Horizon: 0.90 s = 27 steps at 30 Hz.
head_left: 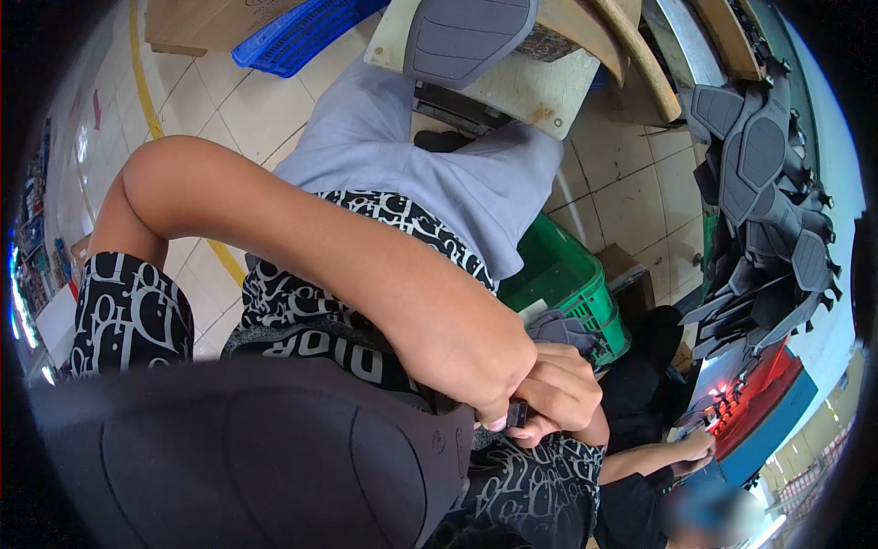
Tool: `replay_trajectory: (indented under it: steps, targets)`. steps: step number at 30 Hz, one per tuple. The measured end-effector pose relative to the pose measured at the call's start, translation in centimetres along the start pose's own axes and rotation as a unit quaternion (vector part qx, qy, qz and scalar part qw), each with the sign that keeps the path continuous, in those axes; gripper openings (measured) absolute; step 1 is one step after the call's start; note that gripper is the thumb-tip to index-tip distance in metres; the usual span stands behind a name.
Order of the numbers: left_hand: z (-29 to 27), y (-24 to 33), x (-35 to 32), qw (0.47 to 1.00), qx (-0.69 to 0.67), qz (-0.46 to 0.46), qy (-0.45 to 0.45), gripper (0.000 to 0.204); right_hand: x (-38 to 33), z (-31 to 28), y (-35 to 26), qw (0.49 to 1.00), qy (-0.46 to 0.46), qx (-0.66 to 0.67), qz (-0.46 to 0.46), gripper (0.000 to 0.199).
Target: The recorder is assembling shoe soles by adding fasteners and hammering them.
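Note:
A large dark grey moulded panel with grooved lines fills the lower left, close up. Its narrower end reaches my two hands, which meet in front of my chest. My left hand is closed at that end, its thumb beside a small black piece. With fingers curled, my right hand pinches the same black piece from the other side. Whether the piece is fixed to the panel is hidden by my fingers.
Another grey panel lies on a pale bench top, near a wooden handle. Stacked grey panels stand at right. A green crate holds grey parts; a blue basket is ahead. A co-worker's hands work beside a red-lit area.

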<state>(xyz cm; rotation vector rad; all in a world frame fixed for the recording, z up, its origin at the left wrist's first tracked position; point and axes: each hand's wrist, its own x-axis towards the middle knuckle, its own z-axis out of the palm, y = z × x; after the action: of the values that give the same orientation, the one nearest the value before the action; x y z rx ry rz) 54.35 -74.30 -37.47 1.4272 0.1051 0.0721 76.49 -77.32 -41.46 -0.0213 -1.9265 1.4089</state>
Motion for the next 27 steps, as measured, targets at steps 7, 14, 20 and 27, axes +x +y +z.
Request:
replay_trajectory:
  steps: [7, 14, 20, 27]
  targets:
    - [-0.8, -0.6, 0.4, 0.999, -0.017, -0.033, -0.017, 0.048, -1.3, 0.7, 1.3, 0.998, 0.044, -0.003, 0.053, 0.038]
    - [-1.0, -1.1, 0.8, 0.991, -0.060, -0.107, -0.055, 0.044, -2.8, 1.6, 1.1, 0.989, 0.122, -0.012, 0.086, 0.041]
    - [-1.2, -0.9, 1.0, 0.990, -0.070, -0.104, -0.065, 0.046, -3.1, 2.5, 0.7, 0.983, 0.168, -0.021, 0.076, 0.041]
    - [-1.5, -0.4, 1.3, 0.992, -0.043, -0.097, -0.061, 0.046, -2.4, 2.1, 0.4, 0.977, 0.185, -0.068, 0.085, 0.042]
